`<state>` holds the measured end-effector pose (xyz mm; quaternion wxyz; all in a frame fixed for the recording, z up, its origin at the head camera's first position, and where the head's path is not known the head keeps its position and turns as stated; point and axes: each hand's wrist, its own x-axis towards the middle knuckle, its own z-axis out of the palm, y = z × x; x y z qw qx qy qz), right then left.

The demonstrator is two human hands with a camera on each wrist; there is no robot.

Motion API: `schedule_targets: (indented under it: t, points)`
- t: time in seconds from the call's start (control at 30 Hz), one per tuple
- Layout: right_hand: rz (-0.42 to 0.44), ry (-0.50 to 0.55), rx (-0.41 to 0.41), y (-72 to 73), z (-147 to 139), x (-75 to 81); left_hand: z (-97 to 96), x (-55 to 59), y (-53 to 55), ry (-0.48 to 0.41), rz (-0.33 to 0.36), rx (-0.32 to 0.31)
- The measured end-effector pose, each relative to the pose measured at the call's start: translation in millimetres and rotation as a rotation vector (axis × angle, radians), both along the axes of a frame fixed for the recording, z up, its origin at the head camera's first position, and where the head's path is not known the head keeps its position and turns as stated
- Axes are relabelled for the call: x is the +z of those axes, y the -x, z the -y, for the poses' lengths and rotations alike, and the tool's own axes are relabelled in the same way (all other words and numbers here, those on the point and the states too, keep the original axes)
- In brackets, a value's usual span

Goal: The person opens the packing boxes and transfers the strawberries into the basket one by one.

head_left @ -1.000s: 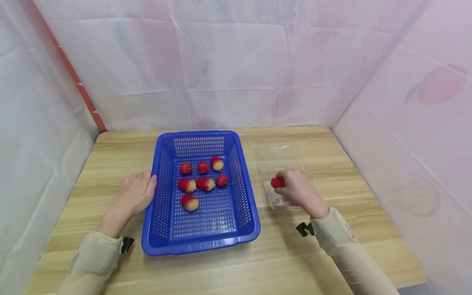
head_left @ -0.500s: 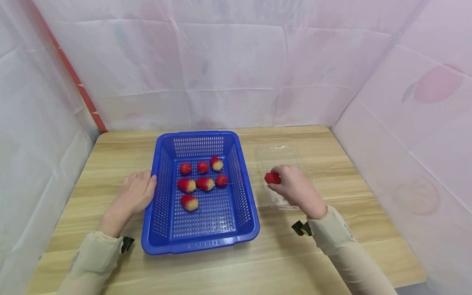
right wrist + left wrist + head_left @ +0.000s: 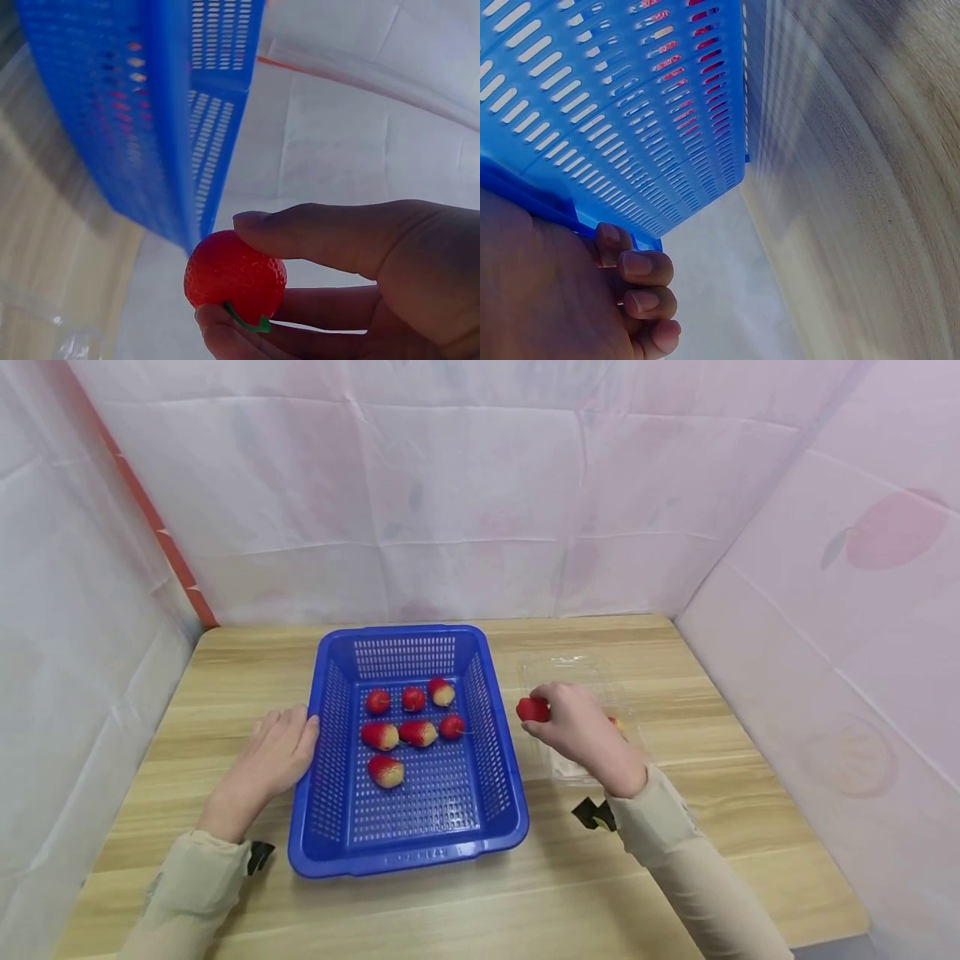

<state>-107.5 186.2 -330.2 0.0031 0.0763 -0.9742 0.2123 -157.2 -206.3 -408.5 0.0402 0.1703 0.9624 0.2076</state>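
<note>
My right hand [image 3: 581,727] pinches a red toy strawberry [image 3: 234,276] with a green leaf between thumb and fingers. It is above the left side of a clear plastic box [image 3: 566,668], right of the blue basket [image 3: 408,858]. On the basket's left rim, my left hand [image 3: 273,756] keeps hold; the left wrist view shows its fingers [image 3: 646,264] curled by that rim. Inside the basket lie small round red fruits with stems, such as the round fruit [image 3: 413,698], and longer red-and-yellow fruits, such as the front fruit [image 3: 386,771].
Part of a red-and-yellow thing [image 3: 617,723] shows in the clear box behind my right hand, which hides much of the box. The wooden table [image 3: 480,918] has pale printed sheeting [image 3: 465,510] standing behind and at both sides.
My right hand has carried the strawberry left and a little away from me, from over the middle of the clear box toward the basket. The left hand and basket have stayed put.
</note>
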Motion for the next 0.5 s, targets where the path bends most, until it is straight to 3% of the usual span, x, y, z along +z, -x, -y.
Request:
schedule_targets:
  t: [0.5]
  points:
    - [0.010,0.034,0.016,5.1,33.2,10.4,0.0,1.0,0.6,0.000,0.016,0.003]
